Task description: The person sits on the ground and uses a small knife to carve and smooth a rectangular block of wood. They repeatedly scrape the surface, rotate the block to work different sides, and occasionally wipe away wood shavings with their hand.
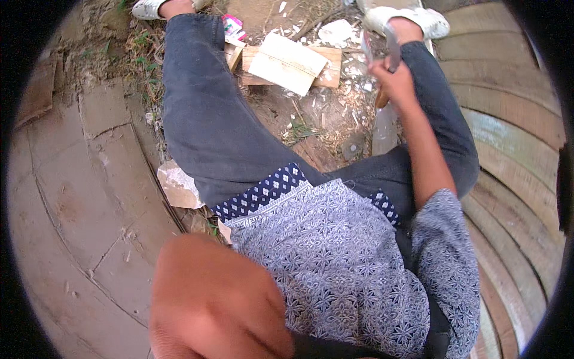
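My right hand [394, 82] is closed around a knife [393, 50] with a grey blade and a wooden handle end, held up beside my right shin. A second pale, blade-like strip [366, 46] sticks up from the same hand; whether it is a separate piece I cannot tell. My left hand [218, 305] is large and blurred close to the camera at the lower left, its fingers bent and mostly hidden. Between my feet a white rectangular slab [287, 63] lies across a wooden board [330, 66], apart from both hands.
White chips and shavings [353, 96] litter the ground. A pink packet [233, 27] lies near my left ankle. Wooden slats [508, 90] run along the right, and cracked paving [89, 197] along the left. A pale block [179, 185] sits beside my left thigh.
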### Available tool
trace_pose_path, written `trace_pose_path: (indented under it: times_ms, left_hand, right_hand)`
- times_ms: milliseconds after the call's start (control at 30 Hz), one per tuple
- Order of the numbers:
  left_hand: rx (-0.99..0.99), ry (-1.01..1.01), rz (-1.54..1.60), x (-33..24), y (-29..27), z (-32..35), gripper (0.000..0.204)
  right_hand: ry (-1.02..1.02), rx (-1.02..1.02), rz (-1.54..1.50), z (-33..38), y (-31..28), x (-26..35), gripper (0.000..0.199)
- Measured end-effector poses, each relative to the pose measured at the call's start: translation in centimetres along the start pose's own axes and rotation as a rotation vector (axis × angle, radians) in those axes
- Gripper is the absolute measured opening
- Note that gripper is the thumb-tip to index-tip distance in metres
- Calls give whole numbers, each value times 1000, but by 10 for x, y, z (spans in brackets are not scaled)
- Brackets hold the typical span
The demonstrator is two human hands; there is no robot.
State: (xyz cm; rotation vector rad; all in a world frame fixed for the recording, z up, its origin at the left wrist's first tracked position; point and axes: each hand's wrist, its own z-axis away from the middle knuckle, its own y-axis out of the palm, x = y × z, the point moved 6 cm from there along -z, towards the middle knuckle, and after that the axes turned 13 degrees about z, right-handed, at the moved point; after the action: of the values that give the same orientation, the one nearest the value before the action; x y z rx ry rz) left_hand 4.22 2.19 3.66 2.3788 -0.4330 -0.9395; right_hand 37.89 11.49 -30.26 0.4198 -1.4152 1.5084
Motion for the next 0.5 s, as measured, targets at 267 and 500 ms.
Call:
trace_pose_path:
  times_ms: [267,500]
  left_hand:
    - [333,34,406,-17,-102,23,15]
    - [-805,-1115,-1778,88,-322,125,104]
  right_hand:
    - [106,-71,204,-11,29,-63,27]
    - [299,78,-125,0,53,-23,36]
